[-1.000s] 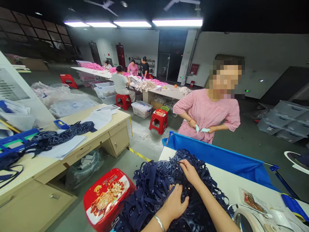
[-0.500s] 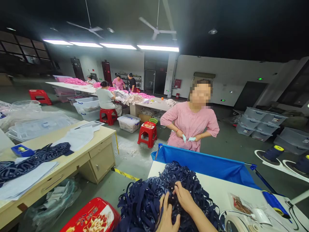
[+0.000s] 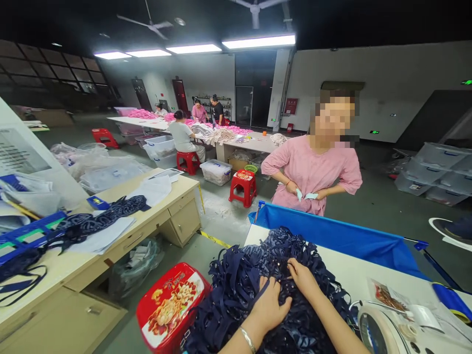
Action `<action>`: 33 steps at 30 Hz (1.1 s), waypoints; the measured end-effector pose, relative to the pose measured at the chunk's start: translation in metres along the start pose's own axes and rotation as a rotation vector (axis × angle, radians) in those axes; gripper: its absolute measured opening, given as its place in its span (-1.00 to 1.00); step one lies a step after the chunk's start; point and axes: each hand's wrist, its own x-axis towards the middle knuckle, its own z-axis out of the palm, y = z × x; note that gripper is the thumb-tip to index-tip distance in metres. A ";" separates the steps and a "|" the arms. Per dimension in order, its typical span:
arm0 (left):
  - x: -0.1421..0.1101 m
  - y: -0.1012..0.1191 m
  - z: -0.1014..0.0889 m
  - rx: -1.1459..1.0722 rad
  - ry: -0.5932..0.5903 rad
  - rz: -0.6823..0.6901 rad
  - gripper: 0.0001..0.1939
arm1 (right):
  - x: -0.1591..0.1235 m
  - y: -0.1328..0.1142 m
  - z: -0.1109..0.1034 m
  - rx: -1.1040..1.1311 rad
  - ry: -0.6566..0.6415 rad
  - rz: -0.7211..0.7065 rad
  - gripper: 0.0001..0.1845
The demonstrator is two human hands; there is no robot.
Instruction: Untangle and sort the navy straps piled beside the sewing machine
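Your left hand and right hand touch the navy strap pile on the tabletop, on your side of the blue bin; whether these 2 hands grip straps, I cannot tell.

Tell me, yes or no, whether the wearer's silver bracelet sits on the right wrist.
No: the silver bracelet circles the wrist of the left hand, while the right hand has a bare wrist.

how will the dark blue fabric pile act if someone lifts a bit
The fabric pile is probably floppy, since its thin strips droop and curl. It may tangle, as many strips loop over one another.
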 end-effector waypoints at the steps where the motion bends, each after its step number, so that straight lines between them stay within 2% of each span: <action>1: -0.001 -0.001 0.003 -0.005 0.018 0.001 -0.63 | -0.002 -0.001 -0.003 -0.044 -0.004 -0.009 -0.81; 6: -0.003 -0.004 0.012 -0.015 0.043 0.003 -0.69 | -0.009 -0.013 -0.018 -0.227 -0.051 -0.044 -0.82; 11: -0.002 -0.001 0.003 -0.039 0.015 0.008 -0.72 | -0.003 -0.026 -0.021 -0.314 -0.120 -0.060 -0.79; 16: -0.003 0.000 -0.003 -0.038 -0.036 0.015 -0.69 | 0.004 -0.033 -0.015 -0.208 -0.144 -0.108 -0.85; 21: -0.002 0.000 -0.004 -0.053 -0.060 0.020 -0.66 | 0.010 -0.042 -0.016 0.003 -0.081 -0.151 -0.67; 26: -0.003 0.001 -0.005 -0.047 -0.075 0.014 -0.66 | 0.035 -0.055 -0.012 0.019 -0.039 -0.190 -0.66; 30: -0.005 -0.002 -0.002 -0.048 -0.063 0.004 -0.66 | 0.051 -0.047 -0.003 -0.111 -0.065 -0.171 -0.78; 33: -0.006 -0.005 0.001 -0.043 -0.068 -0.013 -0.60 | 0.045 -0.031 -0.001 -0.222 -0.037 -0.131 -0.78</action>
